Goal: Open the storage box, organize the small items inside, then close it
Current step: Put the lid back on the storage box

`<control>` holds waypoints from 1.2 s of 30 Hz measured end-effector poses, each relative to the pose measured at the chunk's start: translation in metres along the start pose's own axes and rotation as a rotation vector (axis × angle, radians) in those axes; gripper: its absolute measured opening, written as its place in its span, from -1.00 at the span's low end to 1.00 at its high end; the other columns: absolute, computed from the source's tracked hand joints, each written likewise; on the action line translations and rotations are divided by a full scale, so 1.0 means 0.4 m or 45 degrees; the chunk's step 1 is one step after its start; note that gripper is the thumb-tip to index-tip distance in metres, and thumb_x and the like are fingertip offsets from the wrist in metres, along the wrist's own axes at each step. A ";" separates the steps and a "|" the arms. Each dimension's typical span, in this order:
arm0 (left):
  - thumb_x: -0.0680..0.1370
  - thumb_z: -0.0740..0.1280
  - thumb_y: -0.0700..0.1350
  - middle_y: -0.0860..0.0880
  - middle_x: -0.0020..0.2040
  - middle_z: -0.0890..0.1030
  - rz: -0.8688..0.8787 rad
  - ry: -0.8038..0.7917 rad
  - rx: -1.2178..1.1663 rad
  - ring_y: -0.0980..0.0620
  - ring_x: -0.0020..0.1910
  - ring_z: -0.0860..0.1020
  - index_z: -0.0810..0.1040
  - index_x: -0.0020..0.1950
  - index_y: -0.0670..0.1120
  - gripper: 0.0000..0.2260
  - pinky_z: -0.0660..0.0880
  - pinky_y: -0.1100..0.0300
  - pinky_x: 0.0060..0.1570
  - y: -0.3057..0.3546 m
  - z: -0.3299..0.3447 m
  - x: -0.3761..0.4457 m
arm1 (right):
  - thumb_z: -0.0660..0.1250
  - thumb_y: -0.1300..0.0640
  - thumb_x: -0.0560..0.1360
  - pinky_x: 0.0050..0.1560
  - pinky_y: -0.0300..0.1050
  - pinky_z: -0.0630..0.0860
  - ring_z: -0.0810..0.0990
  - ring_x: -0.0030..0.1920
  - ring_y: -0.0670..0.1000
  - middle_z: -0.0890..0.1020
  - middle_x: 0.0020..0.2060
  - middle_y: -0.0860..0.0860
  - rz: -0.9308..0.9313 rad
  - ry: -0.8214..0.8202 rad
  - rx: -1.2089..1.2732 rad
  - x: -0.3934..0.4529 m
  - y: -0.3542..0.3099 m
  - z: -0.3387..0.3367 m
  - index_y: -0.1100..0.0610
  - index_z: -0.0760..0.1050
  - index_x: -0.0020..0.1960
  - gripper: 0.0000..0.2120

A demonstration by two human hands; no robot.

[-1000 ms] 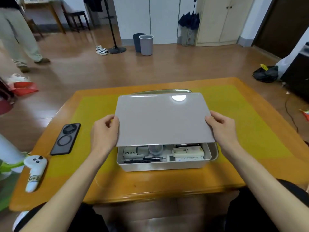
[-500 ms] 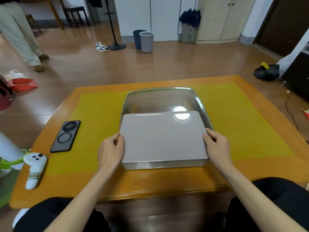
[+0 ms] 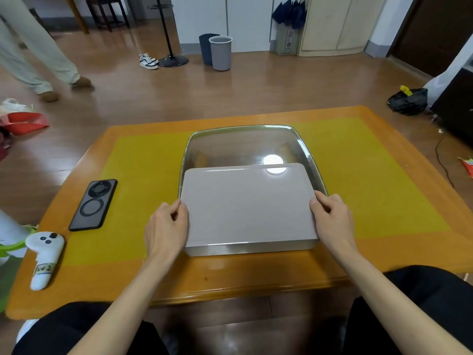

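Standing on a yellow-topped wooden table, a shiny metal tray carries the grey storage box on its near half, with the box's lid set flat on top. The left hand grips the lid's left edge and the right hand its right edge, fingers curled. Left of the box lie a black phone and a white controller.

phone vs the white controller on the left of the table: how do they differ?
The phone is black, flat and rectangular, with ring shapes on the side facing up; the controller is white, rounded and curved, with dark buttons near its top end and a handwritten label lower on its handle. The phone lies farther from the person, the controller nearer the table's front edge. Both lie untouched left of the box.
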State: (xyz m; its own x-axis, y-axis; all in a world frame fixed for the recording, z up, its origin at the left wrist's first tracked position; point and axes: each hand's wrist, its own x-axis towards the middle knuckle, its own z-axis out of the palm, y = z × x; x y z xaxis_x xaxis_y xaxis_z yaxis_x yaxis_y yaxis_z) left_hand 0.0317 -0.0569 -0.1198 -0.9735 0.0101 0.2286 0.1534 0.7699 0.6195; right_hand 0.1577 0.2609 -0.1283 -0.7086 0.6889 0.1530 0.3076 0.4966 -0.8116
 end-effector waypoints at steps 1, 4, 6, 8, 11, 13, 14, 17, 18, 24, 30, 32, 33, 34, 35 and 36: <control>0.62 0.17 0.06 -0.03 -0.33 0.41 -0.016 0.006 -0.027 -0.02 -0.36 0.42 0.52 -0.28 -0.01 -0.67 0.26 0.13 -0.44 0.002 0.003 -0.002 | 0.26 -0.01 0.64 -0.28 -0.19 0.32 0.48 -0.16 -0.12 0.50 -0.17 -0.06 0.011 0.003 0.006 0.001 0.001 0.001 0.02 0.57 0.32 -0.70; 0.64 0.19 0.02 -0.04 -0.13 0.60 -0.083 -0.031 -0.229 -0.08 -0.22 0.52 0.68 0.08 0.01 -0.73 0.40 0.06 -0.28 0.004 0.015 -0.001 | 0.26 0.02 0.64 -0.20 -0.29 0.34 0.50 -0.06 -0.24 0.54 -0.08 -0.18 0.033 -0.008 0.074 0.003 0.006 0.003 0.04 0.57 0.32 -0.70; 0.65 0.20 0.00 -0.07 0.06 0.69 -0.142 -0.080 -0.317 -0.15 -0.14 0.60 0.59 0.33 -0.04 -0.68 0.45 0.03 -0.20 0.003 0.021 0.005 | 0.25 0.06 0.65 -0.19 -0.33 0.35 0.52 -0.03 -0.28 0.56 -0.06 -0.24 0.036 -0.035 0.129 0.006 0.006 0.006 0.02 0.60 0.29 -0.73; 0.65 0.18 -0.02 -0.09 0.03 0.71 -0.160 -0.111 -0.323 -0.15 -0.18 0.60 0.56 0.37 -0.01 -0.67 0.49 0.01 -0.19 0.003 0.027 0.009 | 0.23 0.09 0.65 -0.18 -0.31 0.37 0.54 -0.01 -0.24 0.57 -0.06 -0.28 0.038 -0.053 0.165 0.010 0.002 0.013 0.01 0.60 0.30 -0.73; 0.65 0.17 -0.03 -0.08 -0.01 0.72 -0.188 -0.108 -0.355 -0.13 -0.22 0.58 0.53 0.39 -0.02 -0.66 0.50 0.00 -0.17 0.013 0.036 0.013 | 0.22 0.11 0.65 -0.19 -0.31 0.37 0.55 -0.01 -0.22 0.58 -0.05 -0.24 0.048 -0.032 0.170 0.021 0.003 0.026 0.03 0.58 0.33 -0.70; 0.65 0.17 -0.04 -0.08 0.08 0.70 -0.218 -0.085 -0.367 -0.09 -0.25 0.55 0.53 0.39 -0.04 -0.65 0.48 0.02 -0.17 0.019 0.045 0.023 | 0.22 0.11 0.65 -0.20 -0.35 0.35 0.55 0.00 -0.19 0.60 -0.03 -0.17 0.057 -0.028 0.166 0.034 0.006 0.032 0.03 0.57 0.35 -0.69; 0.65 0.18 -0.04 -0.06 0.13 0.69 -0.232 -0.073 -0.377 -0.07 -0.24 0.56 0.53 0.39 -0.05 -0.65 0.49 0.02 -0.15 0.023 0.049 0.029 | 0.22 0.11 0.65 -0.22 -0.39 0.33 0.55 -0.01 -0.18 0.60 -0.03 -0.15 0.062 -0.030 0.165 0.042 0.008 0.034 0.03 0.57 0.35 -0.69; 0.64 0.18 -0.05 -0.05 0.12 0.69 -0.248 -0.054 -0.427 -0.11 -0.17 0.61 0.53 0.39 -0.07 -0.65 0.53 -0.03 -0.10 0.040 0.066 0.047 | 0.23 0.11 0.64 -0.19 -0.30 0.36 0.55 -0.01 -0.08 0.63 0.03 -0.06 0.072 -0.021 0.173 0.073 0.011 0.035 0.05 0.57 0.36 -0.68; 0.64 0.18 -0.05 -0.06 0.13 0.69 -0.251 -0.051 -0.436 -0.12 -0.17 0.60 0.53 0.39 -0.07 -0.65 0.54 -0.04 -0.10 0.047 0.074 0.053 | 0.23 0.12 0.64 -0.13 -0.20 0.38 0.55 0.03 -0.02 0.64 0.06 -0.03 0.068 -0.021 0.173 0.086 0.010 0.034 0.05 0.58 0.35 -0.68; 0.63 0.18 -0.03 0.00 0.33 0.57 -0.269 -0.051 -0.438 -0.03 -0.02 0.60 0.54 0.38 -0.07 -0.65 0.48 0.10 -0.05 0.090 0.126 0.105 | 0.20 0.08 0.61 0.09 0.08 0.50 0.57 0.08 0.09 0.67 0.07 0.01 0.059 -0.030 0.175 0.165 0.018 0.029 -0.07 0.63 0.26 -0.68; 0.64 0.18 -0.06 0.02 0.29 0.60 -0.238 -0.084 -0.502 0.13 0.00 0.46 0.63 0.26 -0.02 -0.70 0.36 0.19 -0.04 0.110 0.149 0.136 | 0.18 0.07 0.61 -0.01 0.00 0.45 0.56 0.03 0.08 0.65 -0.01 0.01 0.039 -0.012 0.158 0.200 0.029 0.033 -0.08 0.62 0.25 -0.68; 0.64 0.18 -0.06 -0.01 0.26 0.62 -0.226 -0.104 -0.534 0.04 -0.02 0.54 0.66 0.16 0.06 -0.73 0.44 0.11 -0.07 0.108 0.147 0.138 | 0.18 0.07 0.62 0.00 -0.02 0.44 0.56 0.05 0.06 0.66 0.03 0.00 0.039 -0.028 0.151 0.199 0.031 0.031 -0.09 0.61 0.27 -0.68; 0.64 0.18 -0.07 0.00 0.28 0.61 -0.222 -0.142 -0.557 -0.01 0.01 0.58 0.65 0.21 0.05 -0.72 0.48 0.08 -0.05 0.106 0.142 0.141 | 0.18 0.06 0.63 0.01 -0.01 0.45 0.57 0.06 0.04 0.66 0.05 -0.02 0.041 -0.049 0.151 0.199 0.030 0.028 -0.10 0.60 0.28 -0.68; 0.64 0.18 -0.07 0.03 0.28 0.61 -0.222 -0.191 -0.594 -0.03 0.06 0.59 0.62 0.27 0.01 -0.71 0.50 0.06 0.00 0.103 0.136 0.143 | 0.18 0.05 0.63 0.03 0.00 0.48 0.58 0.08 0.03 0.67 0.07 -0.07 0.047 -0.078 0.158 0.199 0.029 0.022 -0.12 0.59 0.29 -0.68; 0.65 0.18 -0.08 0.03 0.26 0.62 -0.225 -0.249 -0.618 -0.02 0.10 0.59 0.61 0.28 0.00 -0.71 0.51 0.04 0.06 0.097 0.129 0.143 | 0.18 0.05 0.63 0.08 0.02 0.51 0.60 0.10 0.01 0.69 0.07 -0.12 0.059 -0.115 0.184 0.197 0.033 0.016 -0.13 0.59 0.28 -0.69; 0.64 0.18 -0.09 0.03 0.19 0.65 -0.223 -0.305 -0.621 -0.02 0.10 0.58 0.63 0.23 0.01 -0.73 0.50 0.01 0.08 0.090 0.120 0.142 | 0.20 0.05 0.63 0.14 0.05 0.53 0.61 0.11 -0.01 0.69 0.07 -0.17 0.083 -0.156 0.223 0.194 0.033 0.006 -0.14 0.61 0.26 -0.70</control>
State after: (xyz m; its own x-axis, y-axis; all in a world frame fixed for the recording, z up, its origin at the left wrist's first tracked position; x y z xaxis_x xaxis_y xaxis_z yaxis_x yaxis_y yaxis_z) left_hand -0.0264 0.0021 -0.1206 -0.9940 0.0971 -0.0501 -0.0083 0.3896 0.9210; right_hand 0.1054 0.3197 -0.1285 -0.7657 0.6422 0.0358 0.2480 0.3462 -0.9048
